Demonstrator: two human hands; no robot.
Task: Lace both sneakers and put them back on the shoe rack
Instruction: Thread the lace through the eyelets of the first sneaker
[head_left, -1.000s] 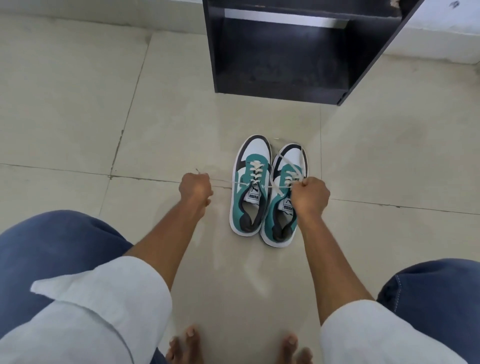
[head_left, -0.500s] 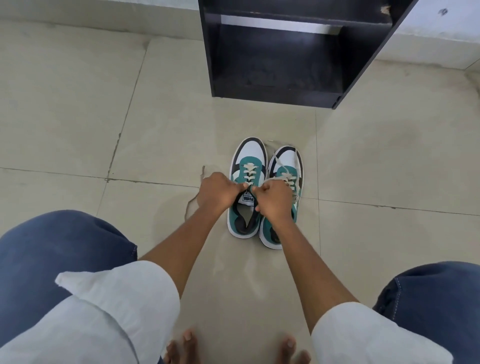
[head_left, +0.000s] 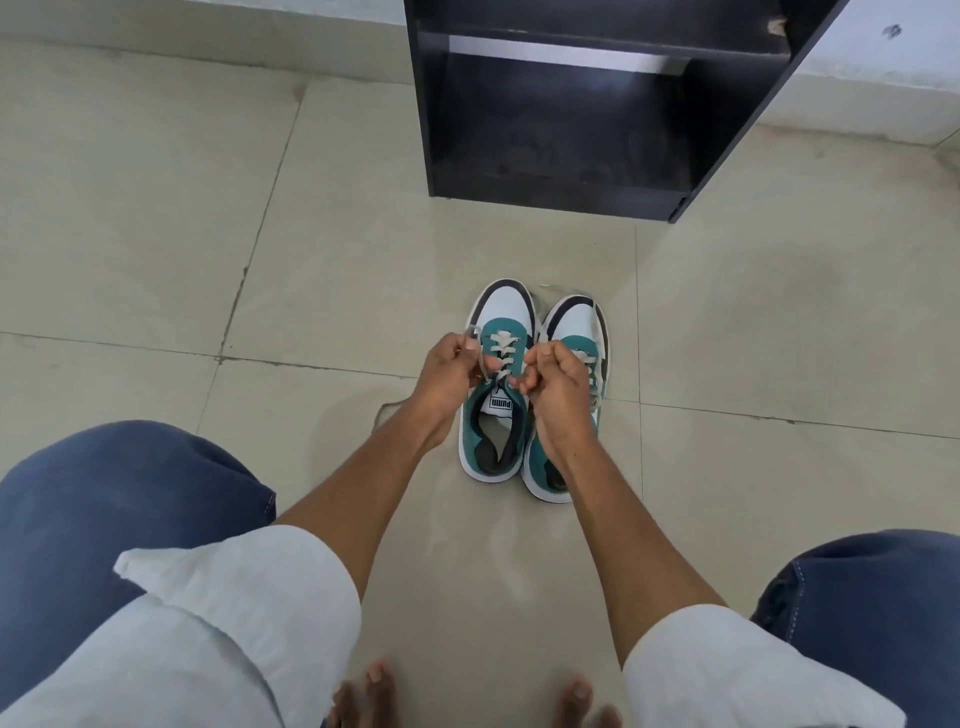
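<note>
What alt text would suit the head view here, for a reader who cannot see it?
Both hands, left hand and right hand, pinch lace ends above the left sneaker of a teal-and-white pair on the tiled floor. A black shoe rack stands beyond, nothing visible inside.

Glossy pale tile floor (head_left: 156, 208), faintly scuffed along the grout. Shoe rack (head_left: 561, 130) in matt black laminate, dusty shelf. Sneakers (head_left: 498, 415) look smooth leather-like, flat woven laces (head_left: 501, 353). Denim knees (head_left: 104, 493), soft white cloth sleeves (head_left: 234, 597).
</note>
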